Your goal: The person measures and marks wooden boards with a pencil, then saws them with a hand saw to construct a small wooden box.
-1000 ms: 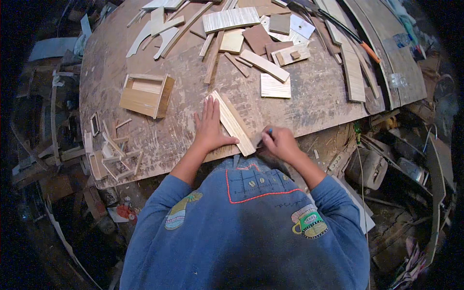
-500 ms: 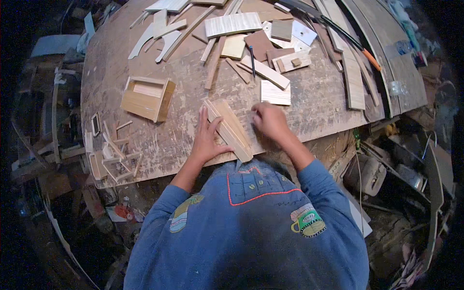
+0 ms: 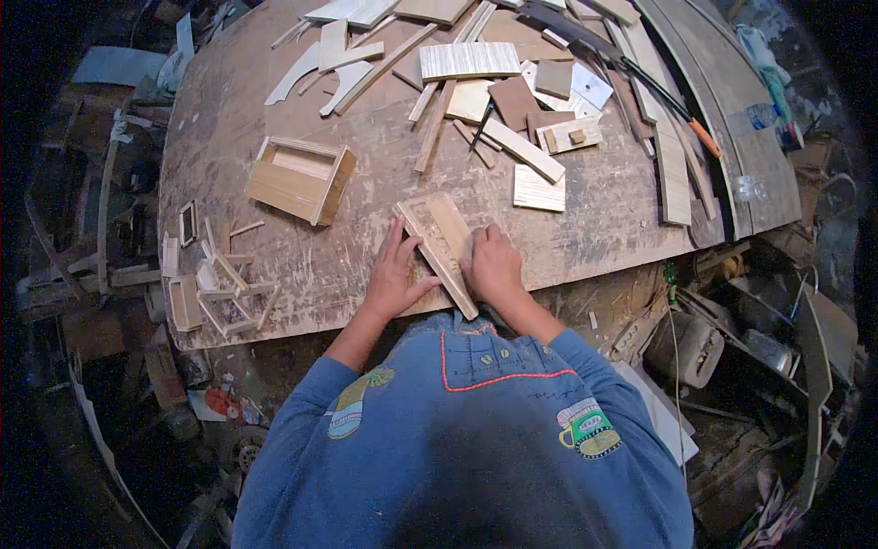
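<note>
A small wooden box-like piece (image 3: 445, 233), with a pale raised strip along one side, lies slanted at the table's near edge, its lower end close to my shirt. Against its left side rests my left hand (image 3: 395, 282), fingers stretched and thumb spread toward the strip. My right hand (image 3: 495, 265) is closed at the piece's right side, its curled fingers and thumb pressed to the edge. The fingertips there are partly hidden.
On the worn wooden table (image 3: 366, 137), an open wooden box (image 3: 297, 188) stands left of the piece. Small wooden frames (image 3: 224, 293) cluster at the left corner. Offcuts, a dark pen (image 3: 482, 126) and an orange-handled saw (image 3: 702, 137) lie farther back. Clutter fills the floor around.
My right hand has come down and left onto the wooden piece's right side. My left hand's fingers have drawn back from over the strip to its left edge. The view has shifted slightly.
</note>
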The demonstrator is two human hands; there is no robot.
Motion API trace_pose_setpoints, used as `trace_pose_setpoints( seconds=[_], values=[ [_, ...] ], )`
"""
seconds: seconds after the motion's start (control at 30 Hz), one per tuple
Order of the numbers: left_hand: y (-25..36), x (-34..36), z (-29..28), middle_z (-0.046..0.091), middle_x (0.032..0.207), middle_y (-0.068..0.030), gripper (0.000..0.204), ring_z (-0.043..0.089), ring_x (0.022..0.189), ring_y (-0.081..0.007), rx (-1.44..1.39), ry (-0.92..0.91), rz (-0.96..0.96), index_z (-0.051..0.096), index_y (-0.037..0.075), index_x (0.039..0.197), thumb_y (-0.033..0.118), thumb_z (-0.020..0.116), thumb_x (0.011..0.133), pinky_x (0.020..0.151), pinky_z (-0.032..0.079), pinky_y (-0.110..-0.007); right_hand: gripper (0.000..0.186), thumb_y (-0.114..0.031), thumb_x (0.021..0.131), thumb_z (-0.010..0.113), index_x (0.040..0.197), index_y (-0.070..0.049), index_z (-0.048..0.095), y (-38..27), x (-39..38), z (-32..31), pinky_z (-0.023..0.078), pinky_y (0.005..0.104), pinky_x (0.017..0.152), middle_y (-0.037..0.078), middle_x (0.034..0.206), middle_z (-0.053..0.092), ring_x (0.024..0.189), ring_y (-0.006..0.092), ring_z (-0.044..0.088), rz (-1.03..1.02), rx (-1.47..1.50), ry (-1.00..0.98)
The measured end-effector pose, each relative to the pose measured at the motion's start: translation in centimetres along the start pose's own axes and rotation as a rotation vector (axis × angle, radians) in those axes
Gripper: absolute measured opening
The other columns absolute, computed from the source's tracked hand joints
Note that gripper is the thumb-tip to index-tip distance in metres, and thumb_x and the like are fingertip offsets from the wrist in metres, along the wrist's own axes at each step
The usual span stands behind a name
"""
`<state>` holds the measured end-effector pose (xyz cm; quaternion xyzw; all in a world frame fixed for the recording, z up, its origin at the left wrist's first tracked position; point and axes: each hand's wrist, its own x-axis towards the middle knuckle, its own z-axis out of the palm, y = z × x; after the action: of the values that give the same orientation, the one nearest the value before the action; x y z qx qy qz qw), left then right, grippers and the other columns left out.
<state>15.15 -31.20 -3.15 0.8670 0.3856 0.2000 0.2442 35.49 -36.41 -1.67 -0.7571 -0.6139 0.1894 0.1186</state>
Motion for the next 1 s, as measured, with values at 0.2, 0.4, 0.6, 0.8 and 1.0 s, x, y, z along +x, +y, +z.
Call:
trace_pose_setpoints(
  seconds=[0.2, 0.4, 0.6, 0.8, 1.0],
  values=[
    [-0.3, 0.0, -0.9, 0.027, 0.148, -0.0229, 0.066, 0.026, 0.136, -0.0439, -0.010, 0.025, 0.024, 0.045, 0.007, 0.124, 0.037, 0.074, 0.073, 0.109, 0.027, -0.049, 0.049, -0.024, 0.070, 0.076, 0.104, 0.002, 0.051, -0.6, -0.3, 1.1, 0.051, 0.0442, 0.074, 0.018, 0.104, 0.051, 0.095, 0.0352, 0.056, 0.028, 0.044, 0.035],
    [-0.6, -0.2, -1.3, 0.033, 0.146, -0.0180, 0.065, 0.027, 0.136, -0.0420, 0.029, 0.017, 0.070, 0.046, 0.005, 0.125, 0.038, 0.072, 0.075, 0.109, 0.027, -0.049, 0.053, -0.022, 0.064, 0.080, 0.104, -0.001, 0.053, -0.3, 0.7, 2.3, 0.050, 0.0450, 0.078, 0.019, 0.103, 0.053, 0.095, 0.0370, 0.056, 0.078, 0.035, 0.092],
    [0.0, 0.5, -0.9, 0.035, 0.144, -0.0178, 0.062, 0.027, 0.136, -0.0401, 0.083, -0.003, 0.120, 0.051, 0.006, 0.125, 0.038, 0.071, 0.076, 0.109, 0.028, -0.047, 0.053, -0.022, 0.059, 0.083, 0.103, -0.005, 0.056, -0.6, 1.6, 1.8, 0.050, 0.0447, 0.080, 0.020, 0.102, 0.057, 0.097, 0.0375, 0.058, 0.239, 0.094, 0.029],
    [0.5, 1.5, -0.2, 0.032, 0.145, -0.0189, 0.061, 0.024, 0.136, -0.0428, 0.085, -0.044, 0.125, 0.051, 0.005, 0.125, 0.036, 0.071, 0.076, 0.110, 0.026, -0.048, 0.052, -0.021, 0.058, 0.083, 0.103, -0.007, 0.059, -0.8, 2.0, 2.9, 0.051, 0.0446, 0.079, 0.017, 0.101, 0.059, 0.095, 0.0378, 0.059, 0.303, 0.161, -0.001],
    [-0.3, 1.1, -1.0, 0.029, 0.146, -0.0204, 0.066, 0.021, 0.137, -0.0465, 0.002, -0.057, 0.157, 0.051, 0.004, 0.125, 0.039, 0.073, 0.073, 0.109, 0.028, -0.051, 0.050, -0.022, 0.059, 0.083, 0.101, -0.007, 0.061, -0.4, 0.4, 3.0, 0.051, 0.0450, 0.079, 0.016, 0.097, 0.060, 0.093, 0.0372, 0.060, 0.247, -0.012, 0.139]
  ],
)
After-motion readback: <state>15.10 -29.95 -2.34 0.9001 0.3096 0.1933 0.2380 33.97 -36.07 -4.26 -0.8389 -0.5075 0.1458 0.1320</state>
